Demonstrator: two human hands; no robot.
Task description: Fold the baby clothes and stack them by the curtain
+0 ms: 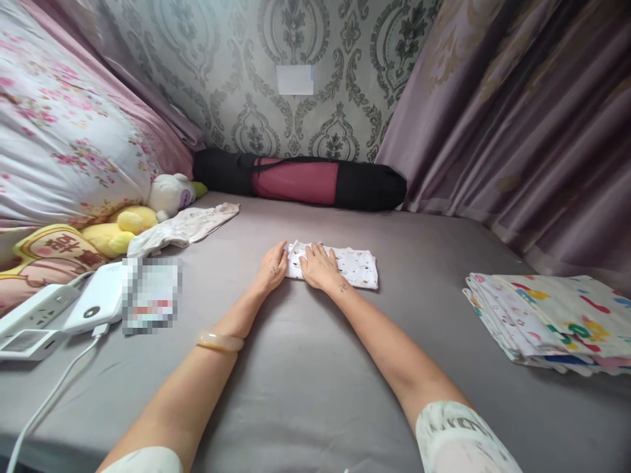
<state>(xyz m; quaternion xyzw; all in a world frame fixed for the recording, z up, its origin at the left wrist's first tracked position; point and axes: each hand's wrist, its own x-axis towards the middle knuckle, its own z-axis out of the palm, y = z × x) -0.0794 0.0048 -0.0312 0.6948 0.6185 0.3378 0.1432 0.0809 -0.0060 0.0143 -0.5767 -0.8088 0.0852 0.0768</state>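
Note:
A folded white cloth with small coloured prints (pixel 359 264) lies on the grey sheet (pixel 296 368) in front of me. My right hand (pixel 319 264) rests flat on its left part, fingers spread. Against the cloth's left end is my left hand (pixel 273 268), its fingers stretched forward along that edge; its thumb side faces the cloth. Part of the cloth is hidden under my right hand. Whether the left fingertips pinch any fabric does not show clearly.
At the right lies a stack of folded printed cloths (pixel 557 315). Leftward are a power strip (pixel 42 312), a white power bank (pixel 101 299) with a cable, a pale crumpled garment (pixel 187 226) and plush toys (pixel 170 194). A black-and-red long bag (pixel 296 180) lies along the wall.

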